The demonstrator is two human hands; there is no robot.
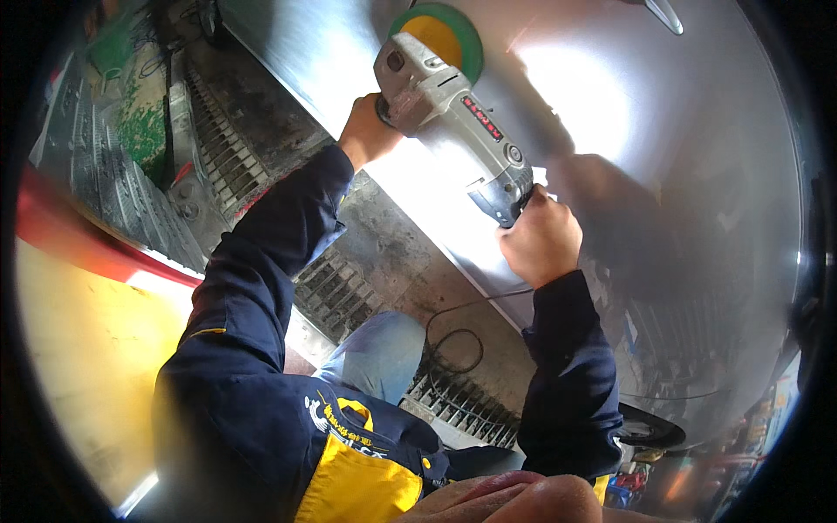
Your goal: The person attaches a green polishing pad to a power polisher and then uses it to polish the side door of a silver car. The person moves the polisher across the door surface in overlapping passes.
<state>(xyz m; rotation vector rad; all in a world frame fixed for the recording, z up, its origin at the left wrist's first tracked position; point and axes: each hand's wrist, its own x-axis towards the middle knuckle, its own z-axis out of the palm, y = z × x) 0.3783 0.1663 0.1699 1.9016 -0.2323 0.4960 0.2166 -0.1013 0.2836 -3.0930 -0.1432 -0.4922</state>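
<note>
Shiny grey metal fills the upper right of the frame. It is a big smooth car panel (697,174), and it glows white where light hits it. Dark metal floor grates (340,292) with long slots run from the upper left down to the lower middle. They look dirty and rough. A thin black cord (453,336) loops over them. A red and yellow surface (87,331) sits at the left.

A polisher (453,113) lies near the top middle. Its body is grey and boxy, with a dark handle end. Its round pad (440,39) is yellow with a green rim, and it sits flat against the panel.

The left hand (366,131) reaches up and is closed around the side of the polisher's head. The right hand (540,240) sits lower, in the middle of the frame, and its fingers are wrapped tight around the dark handle end. Both arms wear dark blue sleeves (253,288) and stretch up from the lower edge. A blue jeans knee (379,353) shows between them.
</note>
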